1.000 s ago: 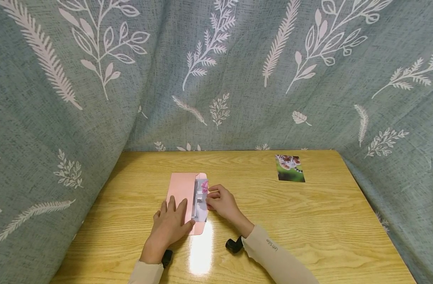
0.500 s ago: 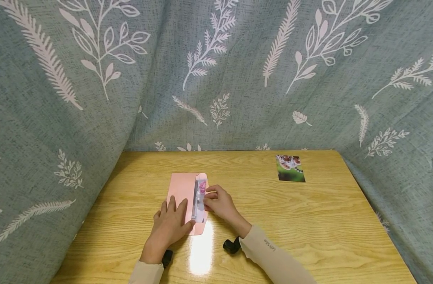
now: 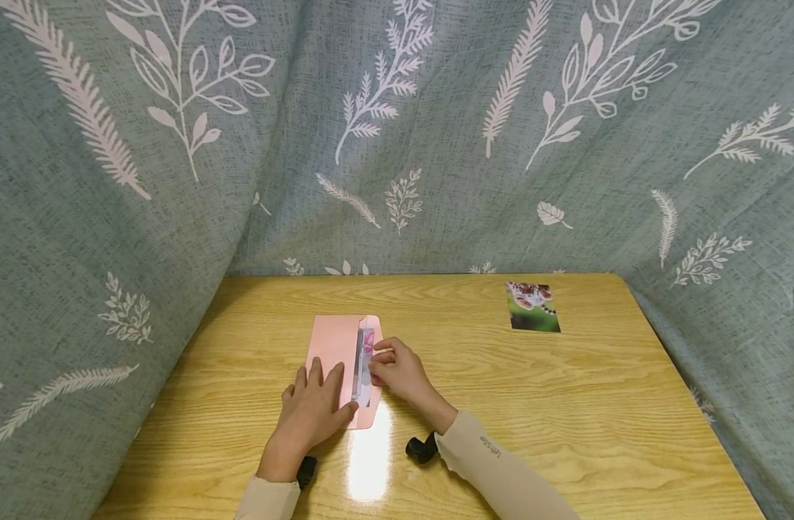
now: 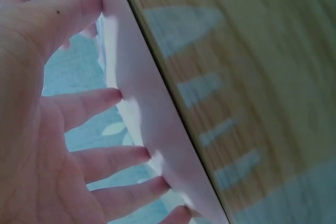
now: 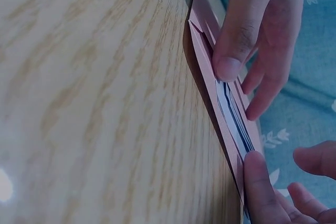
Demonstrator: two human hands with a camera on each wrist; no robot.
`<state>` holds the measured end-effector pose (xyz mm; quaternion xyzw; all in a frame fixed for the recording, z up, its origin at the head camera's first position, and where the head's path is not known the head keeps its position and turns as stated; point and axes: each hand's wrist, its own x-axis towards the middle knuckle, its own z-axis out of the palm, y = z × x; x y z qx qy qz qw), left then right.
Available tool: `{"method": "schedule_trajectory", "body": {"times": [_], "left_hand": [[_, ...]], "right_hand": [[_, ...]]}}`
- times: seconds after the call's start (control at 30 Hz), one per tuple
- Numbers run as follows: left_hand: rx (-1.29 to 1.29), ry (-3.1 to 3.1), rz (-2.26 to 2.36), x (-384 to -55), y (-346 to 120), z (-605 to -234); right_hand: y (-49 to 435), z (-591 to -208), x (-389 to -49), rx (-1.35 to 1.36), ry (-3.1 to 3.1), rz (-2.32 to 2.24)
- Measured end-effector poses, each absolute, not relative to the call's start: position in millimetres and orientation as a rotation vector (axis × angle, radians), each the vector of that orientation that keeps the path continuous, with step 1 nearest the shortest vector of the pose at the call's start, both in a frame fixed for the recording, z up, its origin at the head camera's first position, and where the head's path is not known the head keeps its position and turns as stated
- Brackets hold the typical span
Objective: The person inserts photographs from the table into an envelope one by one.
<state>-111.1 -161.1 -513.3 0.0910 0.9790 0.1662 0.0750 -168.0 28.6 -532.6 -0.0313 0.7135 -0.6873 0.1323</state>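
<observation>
A pink envelope (image 3: pixel 328 339) lies on the table, its opening and flap towards the right. A photo (image 3: pixel 365 390) with a pink patch sits mostly inside, a narrow strip showing at the opening. My left hand (image 3: pixel 311 412) presses the envelope with spread fingers, thumb near its opening. At the photo's exposed edge, my right hand (image 3: pixel 404 370) pushes with a fingertip. In the right wrist view that digit (image 5: pixel 257 174) touches the edge of the strip, while the other fingers stand apart from it. The left wrist view shows my left fingertips along the envelope (image 4: pixel 136 82).
A tiger photo (image 3: pixel 532 307) lies flat at the back right of the wooden table (image 3: pixel 566 419). A grey-green leaf-patterned curtain (image 3: pixel 436 238) hangs behind the table and along both sides. Black wrist cameras sit by both cuffs.
My right hand has moved slightly left, and the photo has slid further into the envelope, leaving a narrower strip visible. My left hand and the tiger photo have stayed in place.
</observation>
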Motion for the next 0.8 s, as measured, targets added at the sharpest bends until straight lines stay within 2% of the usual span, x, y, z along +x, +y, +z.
{"method": "schedule_trajectory", "body": {"times": [0.8], "left_hand": [[0.261, 2.942, 0.488, -111.4, -161.5, -516.1]], "right_hand": [[17.5, -532.3, -169.1, -0.071, 2.075, -1.978]]}}
